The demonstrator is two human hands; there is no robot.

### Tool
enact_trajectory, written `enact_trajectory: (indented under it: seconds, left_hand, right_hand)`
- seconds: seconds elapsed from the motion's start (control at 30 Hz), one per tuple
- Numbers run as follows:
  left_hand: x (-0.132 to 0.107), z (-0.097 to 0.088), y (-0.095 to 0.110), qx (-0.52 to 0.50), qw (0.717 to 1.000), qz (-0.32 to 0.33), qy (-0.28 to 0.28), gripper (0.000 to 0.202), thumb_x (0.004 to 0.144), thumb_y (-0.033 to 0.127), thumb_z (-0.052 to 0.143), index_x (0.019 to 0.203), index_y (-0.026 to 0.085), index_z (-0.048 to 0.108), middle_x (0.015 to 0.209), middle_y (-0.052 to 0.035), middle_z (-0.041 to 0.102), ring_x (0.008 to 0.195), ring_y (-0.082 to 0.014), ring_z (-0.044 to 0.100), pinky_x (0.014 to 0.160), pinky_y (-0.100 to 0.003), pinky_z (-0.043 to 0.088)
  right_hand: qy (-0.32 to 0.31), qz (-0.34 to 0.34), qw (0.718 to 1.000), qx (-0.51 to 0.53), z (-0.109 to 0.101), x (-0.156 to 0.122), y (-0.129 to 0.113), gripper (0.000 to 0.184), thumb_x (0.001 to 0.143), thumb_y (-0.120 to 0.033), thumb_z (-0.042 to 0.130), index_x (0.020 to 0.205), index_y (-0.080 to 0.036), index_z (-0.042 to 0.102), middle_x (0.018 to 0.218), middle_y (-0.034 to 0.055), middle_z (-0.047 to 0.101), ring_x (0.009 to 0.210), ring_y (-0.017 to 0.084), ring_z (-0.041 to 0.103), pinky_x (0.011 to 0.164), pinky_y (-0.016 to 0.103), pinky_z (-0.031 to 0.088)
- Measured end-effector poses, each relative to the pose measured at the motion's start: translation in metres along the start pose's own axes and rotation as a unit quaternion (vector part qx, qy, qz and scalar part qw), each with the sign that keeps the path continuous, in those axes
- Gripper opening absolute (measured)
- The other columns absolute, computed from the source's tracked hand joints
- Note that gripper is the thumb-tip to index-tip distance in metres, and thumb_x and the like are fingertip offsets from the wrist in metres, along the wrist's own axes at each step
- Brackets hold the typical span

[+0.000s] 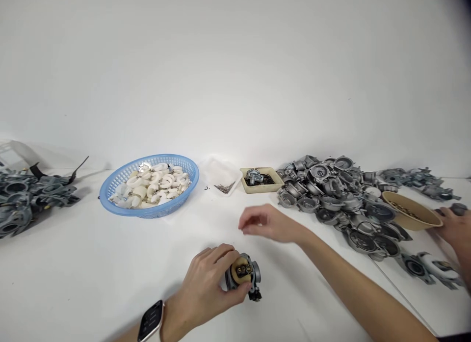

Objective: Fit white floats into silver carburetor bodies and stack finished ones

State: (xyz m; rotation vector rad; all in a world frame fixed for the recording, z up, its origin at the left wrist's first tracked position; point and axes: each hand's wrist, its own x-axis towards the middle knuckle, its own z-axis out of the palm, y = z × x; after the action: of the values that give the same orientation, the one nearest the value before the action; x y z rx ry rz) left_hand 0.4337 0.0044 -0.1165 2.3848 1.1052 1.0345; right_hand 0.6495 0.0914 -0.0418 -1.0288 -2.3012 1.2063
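My left hand, with a smartwatch on the wrist, is closed around a small grey metal carburetor body with a tan round part on top, holding it on the white table. My right hand hovers above the table a little beyond it, fingers curled and pinched together; whether anything is between them I cannot make out. It points toward a small heap of thin metal pins and a beige tray holding a metal part.
A blue basket of white plastic rings stands at back left. Grey metal castings lie piled at right and far left. Another person's hand rests by a tan bowl at the right edge.
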Motion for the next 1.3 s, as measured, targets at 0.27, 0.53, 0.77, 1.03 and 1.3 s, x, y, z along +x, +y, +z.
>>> enact_trajectory:
  seconds: [0.27,0.53,0.77,1.03,1.3]
  left_hand:
    - [-0.001,0.000,0.000,-0.023,1.000,0.007,-0.006,0.036,0.077,0.022,0.070,0.111,0.024,0.062,0.104,-0.0024,0.069,0.084,-0.0210,0.068,0.075,-0.035,0.058]
    - [-0.003,-0.002,-0.001,-0.013,0.999,0.032,0.006,0.034,0.080,0.024,0.071,0.113,0.025,0.063,0.108,-0.0045,0.069,0.085,-0.0208,0.068,0.075,-0.035,0.058]
    - [-0.002,-0.001,0.000,-0.005,0.999,0.036,0.015,0.030,0.082,0.026,0.071,0.111,0.024,0.064,0.104,-0.0047,0.069,0.080,-0.0196,0.068,0.071,-0.033,0.057]
    - [-0.003,0.001,0.001,-0.004,1.000,0.023,0.016,0.029,0.080,0.025,0.071,0.108,0.024,0.064,0.099,-0.0035,0.070,0.078,-0.0201,0.068,0.070,-0.034,0.058]
    - [-0.005,0.001,0.001,-0.009,1.000,0.017,0.013,0.028,0.084,0.030,0.073,0.109,0.023,0.063,0.105,-0.0057,0.068,0.086,-0.0222,0.068,0.073,-0.035,0.058]
  right_hand:
    - [0.125,0.118,0.937,0.305,0.061,-0.048,0.014,0.018,0.080,-0.032,0.077,0.086,-0.016,0.075,0.081,0.0030,0.069,0.079,0.013,0.062,0.076,0.025,0.049]
    - [0.133,0.144,0.918,0.343,0.060,-0.048,0.007,0.023,0.075,-0.033,0.082,0.087,-0.016,0.074,0.083,0.0026,0.069,0.080,0.013,0.061,0.077,0.024,0.048]
    - [0.139,0.169,0.911,0.351,0.064,-0.050,0.008,0.021,0.074,-0.033,0.082,0.085,-0.017,0.076,0.080,0.0025,0.067,0.076,0.012,0.058,0.073,0.023,0.046]
    - [0.134,0.124,0.941,0.284,0.065,-0.055,0.012,0.024,0.082,-0.040,0.076,0.096,-0.021,0.079,0.099,0.0054,0.062,0.090,0.016,0.059,0.080,0.028,0.048]
    - [0.112,0.039,0.964,0.236,0.071,-0.069,0.024,0.027,0.084,-0.032,0.077,0.107,-0.022,0.071,0.112,0.0068,0.059,0.106,0.019,0.058,0.098,0.035,0.047]
